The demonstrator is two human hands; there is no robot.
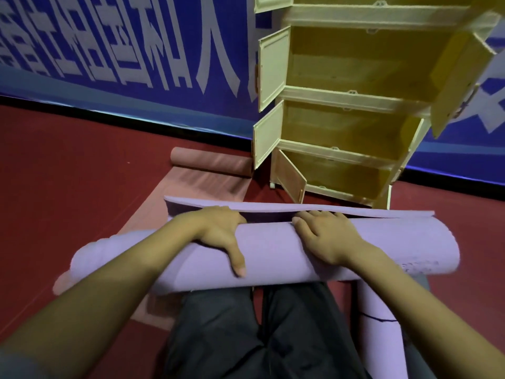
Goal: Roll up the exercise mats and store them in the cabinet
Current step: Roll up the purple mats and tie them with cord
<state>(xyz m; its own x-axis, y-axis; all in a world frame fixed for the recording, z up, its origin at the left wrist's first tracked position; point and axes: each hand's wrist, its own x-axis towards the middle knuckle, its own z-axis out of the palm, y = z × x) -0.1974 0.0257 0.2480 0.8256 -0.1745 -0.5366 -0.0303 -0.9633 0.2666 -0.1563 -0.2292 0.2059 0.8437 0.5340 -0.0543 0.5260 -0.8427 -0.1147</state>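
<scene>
Hidden parts: fingertips of the left hand (218, 231) are tucked over the far side of the purple mat roll (273, 253) and cannot be seen; the left end of the roll is blurred, so its edge is hard to make out.
Cut off: the cabinet (352, 99) is cropped at the top of the view, and both forearms are cut by the lower corners.
Left hand: laid on top of the roll, fingers curled over its far side, thumb stretched back toward the body along the near face.
Right hand (325, 239): pressed flat on the roll, fingers fairly straight and reaching to the seam where the loose flap meets the roll; nothing is pinched.
Purple mat: held across the lap above dark trousers (246, 332), its loose flap lifted just beyond the hands.
Mats counted: three are seen, namely the purple roll, a pink mat (210, 170) half rolled on the floor just left of the cabinet's foot, and a pale lilac roll (379, 324) beside the right knee, cut off at the bottom.
Cabinet compartments: four are counted, doors swung open; no mat is seen inside.
Hands counted: two.
Surface: dark red floor (68, 165).
Room: a blue banner (123, 50) with large white characters is stretched along the wall behind.
</scene>
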